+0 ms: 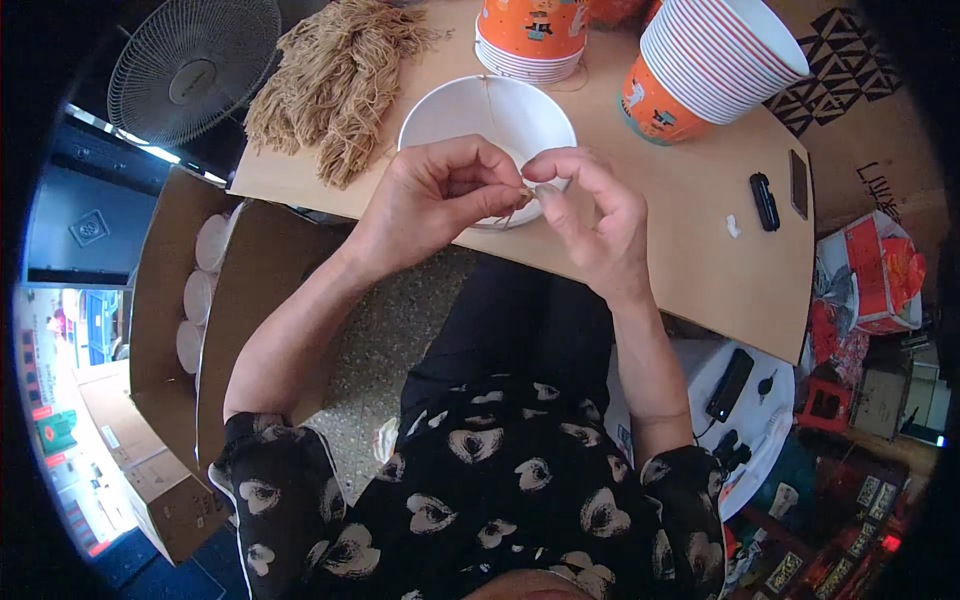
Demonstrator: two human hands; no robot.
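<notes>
A white round paper bucket (535,108) lies at the table's front edge with its mouth toward me. A thin tan cord (488,96) crosses its far rim and runs down inside. Over its near side, my left hand (435,195) pinches a bit of cord between thumb and forefinger. My right hand (598,222) meets it there, thumb and forefinger closing on the same small piece of cord. The fingertips partly hide that spot, so whether it is knotted cannot be seen. Loose cord ends hang below my left fingers.
A heap of tan cords (340,75) lies at the back left, near a fan (195,80). Stacked orange-and-white paper buckets (700,75) and another stack (535,35) stand at the back. A black object (765,202) sits right. A cardboard box (255,300) stands left.
</notes>
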